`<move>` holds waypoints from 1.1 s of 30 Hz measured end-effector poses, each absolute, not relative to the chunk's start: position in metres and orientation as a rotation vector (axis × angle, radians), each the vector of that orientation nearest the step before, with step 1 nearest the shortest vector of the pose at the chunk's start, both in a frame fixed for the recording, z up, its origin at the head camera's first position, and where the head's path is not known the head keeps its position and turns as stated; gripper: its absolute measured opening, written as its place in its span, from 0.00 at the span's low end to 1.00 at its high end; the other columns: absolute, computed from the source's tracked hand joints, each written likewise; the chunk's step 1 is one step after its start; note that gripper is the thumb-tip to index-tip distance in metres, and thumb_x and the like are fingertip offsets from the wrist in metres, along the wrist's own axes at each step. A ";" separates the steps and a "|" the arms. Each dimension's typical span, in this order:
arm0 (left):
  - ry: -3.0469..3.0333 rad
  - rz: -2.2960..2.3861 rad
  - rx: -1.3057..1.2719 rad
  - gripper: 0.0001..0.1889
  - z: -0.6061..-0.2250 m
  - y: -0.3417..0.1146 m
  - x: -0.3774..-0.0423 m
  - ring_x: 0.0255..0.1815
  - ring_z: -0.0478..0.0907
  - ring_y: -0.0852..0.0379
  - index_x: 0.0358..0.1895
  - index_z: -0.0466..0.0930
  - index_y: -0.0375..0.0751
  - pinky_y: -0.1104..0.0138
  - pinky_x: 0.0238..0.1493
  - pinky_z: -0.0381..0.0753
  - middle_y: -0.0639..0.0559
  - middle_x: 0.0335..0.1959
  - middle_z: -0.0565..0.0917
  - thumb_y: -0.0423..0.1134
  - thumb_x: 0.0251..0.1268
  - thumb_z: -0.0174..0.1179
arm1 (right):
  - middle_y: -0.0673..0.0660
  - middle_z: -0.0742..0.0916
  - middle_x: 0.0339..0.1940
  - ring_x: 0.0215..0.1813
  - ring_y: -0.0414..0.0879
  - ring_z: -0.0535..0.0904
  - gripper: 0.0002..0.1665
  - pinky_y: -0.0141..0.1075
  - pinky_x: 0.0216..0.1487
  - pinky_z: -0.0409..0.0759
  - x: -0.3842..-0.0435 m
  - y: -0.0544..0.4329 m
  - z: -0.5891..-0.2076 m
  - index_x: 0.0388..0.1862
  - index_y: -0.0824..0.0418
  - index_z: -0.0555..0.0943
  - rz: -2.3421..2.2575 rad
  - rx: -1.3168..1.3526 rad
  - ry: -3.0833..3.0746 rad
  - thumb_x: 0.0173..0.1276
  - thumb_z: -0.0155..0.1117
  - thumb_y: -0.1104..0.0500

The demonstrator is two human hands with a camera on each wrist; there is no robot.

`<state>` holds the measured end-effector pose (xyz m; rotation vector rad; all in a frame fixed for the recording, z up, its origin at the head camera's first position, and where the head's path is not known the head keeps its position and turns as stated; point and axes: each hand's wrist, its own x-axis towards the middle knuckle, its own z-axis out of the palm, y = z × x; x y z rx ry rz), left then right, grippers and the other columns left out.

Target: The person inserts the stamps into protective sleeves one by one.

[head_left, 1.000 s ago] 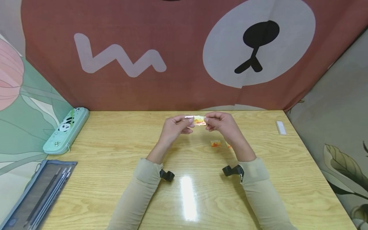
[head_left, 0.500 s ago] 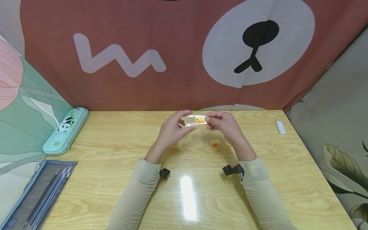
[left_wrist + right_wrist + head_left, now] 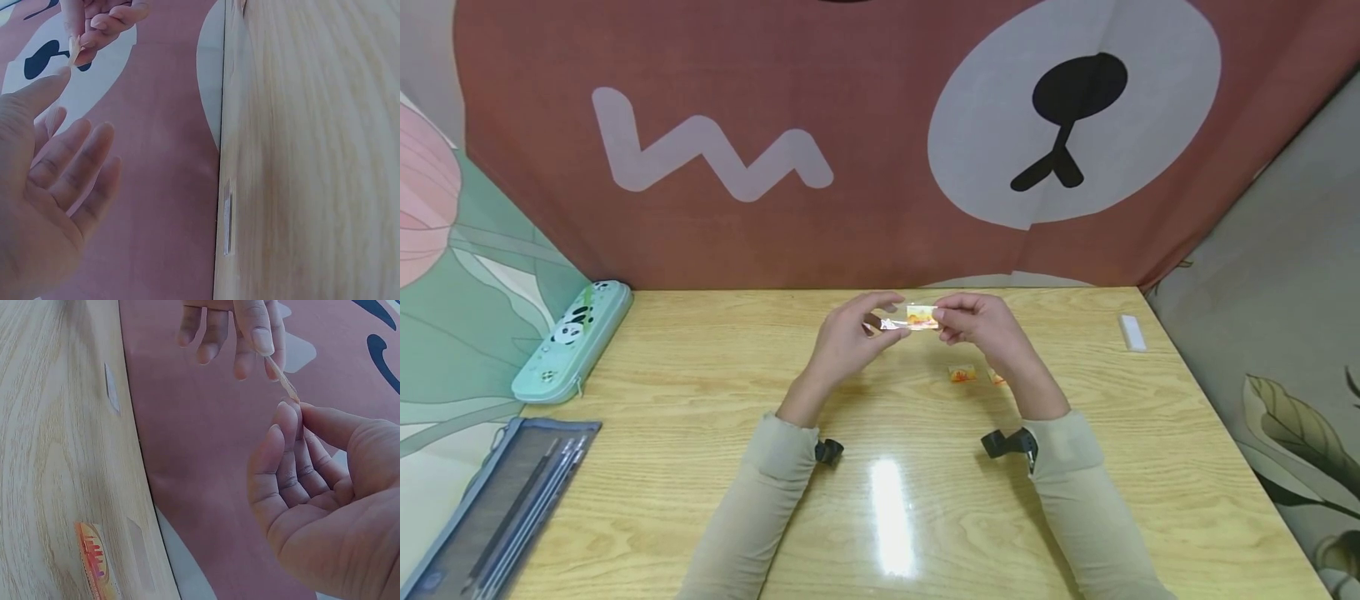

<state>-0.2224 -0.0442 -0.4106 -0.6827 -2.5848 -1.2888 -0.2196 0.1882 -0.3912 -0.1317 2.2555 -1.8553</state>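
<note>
Raised over the far part of the table, my right hand (image 3: 988, 325) pinches a small flat packet (image 3: 922, 317) by its right end, between thumb and fingertips. The packet has yellow and orange print, and a shiny clear strip (image 3: 892, 323) extends from its left side. My left hand (image 3: 850, 333) is beside that strip, thumb and index finger spread apart around it. In the left wrist view, the left thumb tip (image 3: 61, 75) comes right to the packet's edge while the other fingers (image 3: 81, 162) stand loosely spread. Below the right hand, a similar orange-printed packet (image 3: 962, 373) lies on the table.
Another small packet (image 3: 996, 377) shows partly behind the right wrist. A white block (image 3: 1132, 333) lies at the far right. Along the left side are a mint panda pencil case (image 3: 576, 342) and a mesh pouch (image 3: 527, 508) with pencils. A printed cloth (image 3: 880, 233) rises behind the table.
The left thumb and fingers, pinching the packet's left side a second ago, have spread apart, uncovering the clear strip. The right hand keeps its pinch with hardly any movement.
</note>
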 end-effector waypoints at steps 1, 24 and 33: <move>-2.584 -1.288 -0.682 0.24 -0.411 -0.044 -0.222 0.37 0.88 0.57 0.60 0.83 0.54 0.58 0.41 0.89 0.50 0.49 0.88 0.49 0.60 0.74 | 0.50 0.86 0.33 0.33 0.40 0.83 0.18 0.38 0.45 0.88 -0.220 0.188 -0.391 0.54 0.69 0.81 -1.858 -0.129 2.253 0.76 0.63 0.56; -2.579 -1.184 -0.683 0.23 -0.412 -0.042 -0.221 0.37 0.89 0.58 0.59 0.83 0.53 0.66 0.36 0.87 0.55 0.46 0.89 0.50 0.61 0.73 | 0.47 0.86 0.32 0.32 0.41 0.82 0.20 0.33 0.40 0.86 -0.219 0.187 -0.392 0.50 0.65 0.82 -1.809 -0.119 2.288 0.77 0.61 0.49; -2.573 -1.174 -0.677 0.22 -0.411 -0.042 -0.221 0.36 0.88 0.60 0.59 0.83 0.54 0.66 0.36 0.86 0.56 0.46 0.89 0.51 0.62 0.72 | 0.46 0.85 0.33 0.33 0.42 0.81 0.21 0.31 0.39 0.84 -0.220 0.187 -0.393 0.53 0.67 0.82 -1.776 -0.130 2.281 0.77 0.61 0.50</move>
